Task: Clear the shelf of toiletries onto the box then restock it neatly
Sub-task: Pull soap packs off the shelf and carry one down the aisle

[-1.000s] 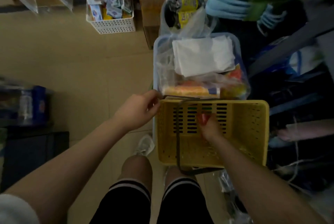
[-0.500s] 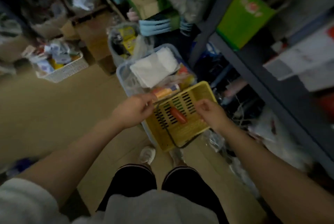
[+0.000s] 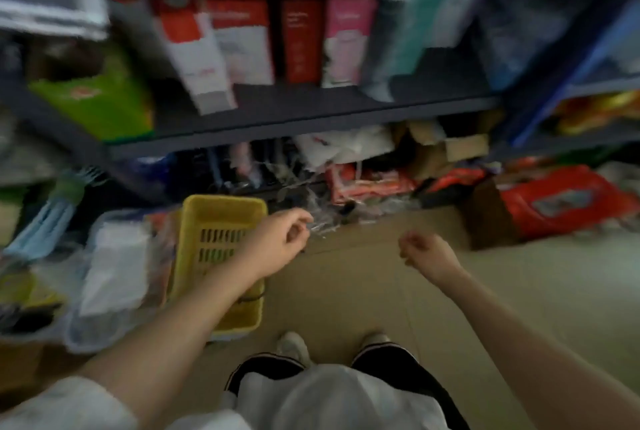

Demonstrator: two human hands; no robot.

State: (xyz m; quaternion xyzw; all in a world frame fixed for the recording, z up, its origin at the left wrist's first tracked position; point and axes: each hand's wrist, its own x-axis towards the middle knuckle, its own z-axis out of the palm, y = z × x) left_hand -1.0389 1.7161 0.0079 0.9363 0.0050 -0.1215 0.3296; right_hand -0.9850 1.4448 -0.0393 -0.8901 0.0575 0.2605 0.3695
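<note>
Head view, blurred by motion.

Left hand (image 3: 277,244): mine, fingers loosely curled, holding nothing, hanging over the right rim of the yellow basket (image 3: 221,221).

Right hand (image 3: 424,254): mine, fingers loosely curled, nothing in it, over bare floor (image 3: 519,291), well apart from the basket.

Shelf (image 3: 311,110): dark board, straight ahead of both hands and above them.

Toiletries (image 3: 298,41): a row of tall cartons, red, white and pink, upright on the shelf, long axes vertical; one white-and-red carton (image 3: 194,48) leans at the left end of the row. All untouched.

Relation for the next reach, as I judge it: the row lies up and forward, roughly between my hands. The leaning carton is nearer my left; the pink one nearer my right.

Box: I cannot tell for sure; a clear bin (image 3: 104,336) sits beside the basket at left.
</note>
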